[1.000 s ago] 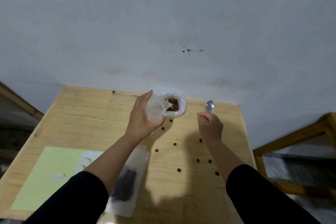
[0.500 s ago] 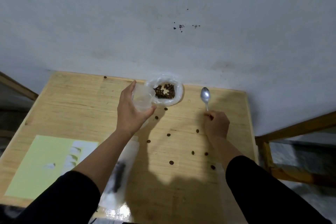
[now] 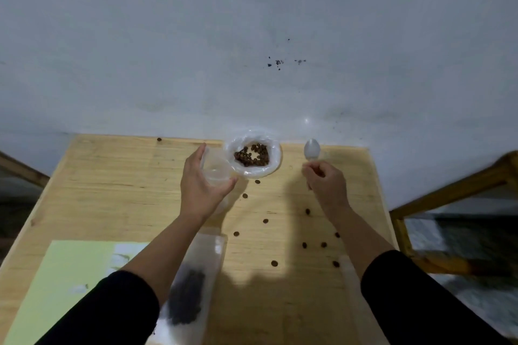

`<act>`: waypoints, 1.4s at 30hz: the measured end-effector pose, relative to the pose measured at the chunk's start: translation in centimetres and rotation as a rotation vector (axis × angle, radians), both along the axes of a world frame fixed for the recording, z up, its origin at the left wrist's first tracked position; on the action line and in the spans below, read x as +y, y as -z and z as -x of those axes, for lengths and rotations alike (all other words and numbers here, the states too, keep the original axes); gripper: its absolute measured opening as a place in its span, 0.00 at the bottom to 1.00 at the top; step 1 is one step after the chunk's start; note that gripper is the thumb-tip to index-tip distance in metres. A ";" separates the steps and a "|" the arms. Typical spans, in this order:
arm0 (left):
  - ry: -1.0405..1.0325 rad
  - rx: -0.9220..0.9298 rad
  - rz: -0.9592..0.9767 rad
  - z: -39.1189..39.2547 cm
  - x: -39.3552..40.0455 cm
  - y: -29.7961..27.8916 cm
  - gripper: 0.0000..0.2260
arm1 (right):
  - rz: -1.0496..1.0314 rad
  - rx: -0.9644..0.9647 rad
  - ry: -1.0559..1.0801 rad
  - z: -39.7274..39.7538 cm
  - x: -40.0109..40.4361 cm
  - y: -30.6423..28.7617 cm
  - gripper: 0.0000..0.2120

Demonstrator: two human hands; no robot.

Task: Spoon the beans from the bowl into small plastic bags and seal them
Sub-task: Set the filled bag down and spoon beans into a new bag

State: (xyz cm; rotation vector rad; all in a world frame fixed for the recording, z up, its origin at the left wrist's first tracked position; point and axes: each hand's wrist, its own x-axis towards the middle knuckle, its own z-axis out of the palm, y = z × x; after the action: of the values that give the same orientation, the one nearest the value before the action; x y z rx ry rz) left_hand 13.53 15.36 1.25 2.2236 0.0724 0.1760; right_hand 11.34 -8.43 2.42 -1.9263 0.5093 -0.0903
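With our left hand (image 3: 200, 190) gripping the open bag (image 3: 215, 171) beside the bowl (image 3: 253, 157), our right hand (image 3: 325, 185), pinching the spoon (image 3: 311, 150), should scoop shallowly to avoid spills.

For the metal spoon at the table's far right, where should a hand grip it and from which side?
Grip the metal spoon by its thin handle, coming from the near side, as the right hand does: the rounded bowl points away toward the wall, and the handle end runs back toward the person. The handle itself is mostly hidden by the fingers.
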 end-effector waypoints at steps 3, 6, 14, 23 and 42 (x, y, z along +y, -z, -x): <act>0.012 0.009 0.029 -0.3 0.7 0.0 0.43 | -0.182 -0.080 -0.144 -0.2 1.8 -2.3 0.12; 0.026 0.013 0.047 -0.7 1.2 0.0 0.43 | -0.193 -0.079 -0.244 -0.6 3.4 -3.2 0.23; 0.070 0.049 0.121 -1.2 2.3 0.3 0.43 | -0.035 -0.103 0.062 -1.7 5.9 -2.2 0.09; 0.123 0.105 0.114 -1.6 2.6 1.3 0.44 | 0.326 -0.183 0.074 -4.2 5.2 -0.5 0.14; 0.140 0.172 0.134 -2.8 2.3 2.1 0.42 | -0.499 0.150 0.330 -6.6 7.0 3.6 0.13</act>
State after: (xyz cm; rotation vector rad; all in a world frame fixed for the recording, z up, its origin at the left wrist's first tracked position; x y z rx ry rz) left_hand 16.33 17.65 -0.84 2.0967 0.0213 -0.0948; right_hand 17.97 -1.38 -1.23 -1.3566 0.8610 -0.0262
